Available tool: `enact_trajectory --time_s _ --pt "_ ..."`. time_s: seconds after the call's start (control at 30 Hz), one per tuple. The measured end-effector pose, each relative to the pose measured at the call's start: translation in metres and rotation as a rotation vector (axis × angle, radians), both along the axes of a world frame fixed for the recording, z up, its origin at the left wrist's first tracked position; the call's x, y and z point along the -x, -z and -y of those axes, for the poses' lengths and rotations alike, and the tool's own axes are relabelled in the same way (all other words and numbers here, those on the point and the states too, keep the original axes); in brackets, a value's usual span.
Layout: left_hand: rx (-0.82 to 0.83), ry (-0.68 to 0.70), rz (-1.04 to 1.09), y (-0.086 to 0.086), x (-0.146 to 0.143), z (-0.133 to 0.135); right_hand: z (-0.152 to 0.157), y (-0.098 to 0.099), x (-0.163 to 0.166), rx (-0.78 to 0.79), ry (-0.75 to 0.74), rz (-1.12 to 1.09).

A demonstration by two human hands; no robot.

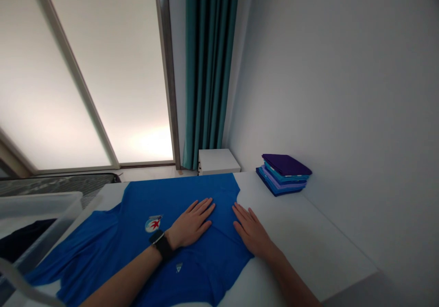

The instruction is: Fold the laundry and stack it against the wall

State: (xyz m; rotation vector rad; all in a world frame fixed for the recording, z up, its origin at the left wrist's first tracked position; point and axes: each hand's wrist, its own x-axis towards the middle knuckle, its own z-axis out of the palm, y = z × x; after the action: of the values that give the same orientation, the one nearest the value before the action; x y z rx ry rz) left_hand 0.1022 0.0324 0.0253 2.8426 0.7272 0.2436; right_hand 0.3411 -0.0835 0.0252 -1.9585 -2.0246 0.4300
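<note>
A blue T-shirt [144, 247] lies spread over the white table [308, 247], with a round red-and-white logo and a small pale mark on it. My left hand [192, 222] rests flat on the shirt right of the logo, fingers stretched out; a dark watch is on that wrist. At the shirt's right edge, my right hand [252, 229] lies with its fingers extended, fingertips on the fabric. Neither hand grips anything. The shirt's near edge runs partly out of view at the bottom.
Against the wall at the back right sits a stack of folded clothes [284, 174], purple on top. A clear plastic bin [65, 211] with dark cloth inside stands at the left. Beyond the table are a white cabinet [217, 161] and a green curtain [211, 69].
</note>
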Motion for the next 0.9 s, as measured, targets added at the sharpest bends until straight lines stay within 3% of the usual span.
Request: enact_trajectory --time_s 0.2,0.5,0.6,0.73,0.9 --pt "0.0 -0.037 0.057 0.0 0.0 0.004 -0.006 0.001 -0.021 -0.097 0.173 -0.332" --pt "-0.047 -0.021 0.04 0.002 -0.001 0.004 -0.002 0.006 -0.01 -0.095 0.024 -0.047" --pt "-0.046 -0.019 0.05 0.003 -0.001 0.003 0.002 0.005 -0.01 -0.112 0.024 -0.051" --pt "-0.031 -0.014 0.062 0.005 0.0 0.001 0.022 0.002 -0.008 -0.19 0.055 -0.092" --pt "-0.038 -0.011 0.068 0.007 0.0 0.0 0.055 -0.002 0.0 -0.213 0.018 0.007"
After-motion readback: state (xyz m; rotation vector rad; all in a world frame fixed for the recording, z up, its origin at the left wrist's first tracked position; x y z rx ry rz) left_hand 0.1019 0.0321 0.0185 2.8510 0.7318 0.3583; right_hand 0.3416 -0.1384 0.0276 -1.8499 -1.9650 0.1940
